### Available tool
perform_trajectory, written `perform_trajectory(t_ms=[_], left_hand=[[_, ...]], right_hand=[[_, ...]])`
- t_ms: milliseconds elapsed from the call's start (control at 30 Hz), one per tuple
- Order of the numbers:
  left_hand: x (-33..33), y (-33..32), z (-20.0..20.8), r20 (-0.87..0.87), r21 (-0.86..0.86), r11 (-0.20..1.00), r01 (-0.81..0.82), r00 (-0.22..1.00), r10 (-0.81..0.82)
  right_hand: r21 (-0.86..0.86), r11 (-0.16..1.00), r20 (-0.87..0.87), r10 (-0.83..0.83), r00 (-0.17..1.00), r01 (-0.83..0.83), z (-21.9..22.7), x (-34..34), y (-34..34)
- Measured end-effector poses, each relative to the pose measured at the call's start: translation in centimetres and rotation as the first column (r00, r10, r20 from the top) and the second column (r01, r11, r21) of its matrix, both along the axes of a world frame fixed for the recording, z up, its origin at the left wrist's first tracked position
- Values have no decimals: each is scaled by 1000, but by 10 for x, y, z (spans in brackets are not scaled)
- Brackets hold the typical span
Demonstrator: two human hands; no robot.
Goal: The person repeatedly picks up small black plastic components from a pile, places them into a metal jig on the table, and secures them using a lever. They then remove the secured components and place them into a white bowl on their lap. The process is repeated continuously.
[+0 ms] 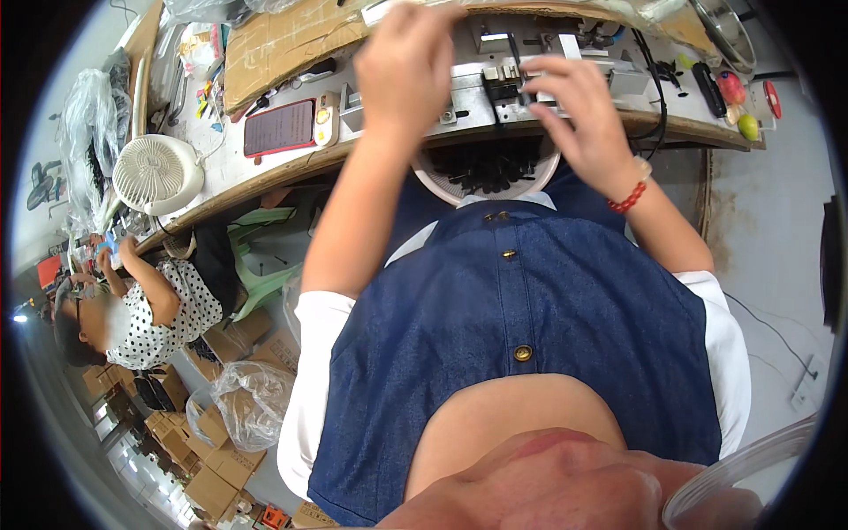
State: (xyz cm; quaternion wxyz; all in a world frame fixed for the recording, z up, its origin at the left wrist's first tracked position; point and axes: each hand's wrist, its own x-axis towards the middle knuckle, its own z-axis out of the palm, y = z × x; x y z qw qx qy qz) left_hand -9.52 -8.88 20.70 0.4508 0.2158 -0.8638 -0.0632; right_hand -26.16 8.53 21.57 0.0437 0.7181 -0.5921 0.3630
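Observation:
My left hand point(405, 66) is raised over the far side of the bench, beside the cardboard. Its fingers are drawn together and bent to the right; what they hold, if anything, is hidden. My right hand point(579, 106) is at a metal fixture point(473, 93) on the bench. Thumb and fingertips close on the lower end of a thin black strip point(518, 71), which stands across the fixture's small metal blocks. Under the bench edge, between my knees, a pale basket point(435, 181) holds many small black parts point(490, 168).
A phone point(279, 128) and a white fan point(157, 175) are to the left. Cardboard point(283, 49) covers the back. Black cables point(658, 88), a metal bowl point(726, 35) and a green ball point(748, 126) are at right. Another person point(168, 309) works at the far left.

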Motion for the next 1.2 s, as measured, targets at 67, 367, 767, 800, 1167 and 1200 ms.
perform_trajectory(t_ms=[67, 367, 767, 800, 1167, 1200], left_hand=[[-15, -26, 36, -28, 132, 991, 3, 1000, 0], [-55, -65, 63, 417, 106, 959, -264, 887, 197], [-19, -83, 59, -97, 710, 696, 108, 994, -55], [-15, -87, 53, -283, 776, 574, 263, 957, -57], [24, 34, 2, -252, 646, 687, 333, 942, -221], [25, 52, 5, -112, 577, 761, 297, 952, -286]], right_hand=[[82, 996, -36, -25, 999, 28, -21, 8, 7], [12, 999, -319, -42, 947, 48, -59, 1, -15], [339, 854, -102, 450, 887, -394, -125, -4, 30], [472, 781, -31, 478, 878, -409, -152, -10, 30], [645, 745, -344, 482, 806, -171, -263, 22, 8], [642, 746, -335, 481, 811, -177, -264, 22, 9]])
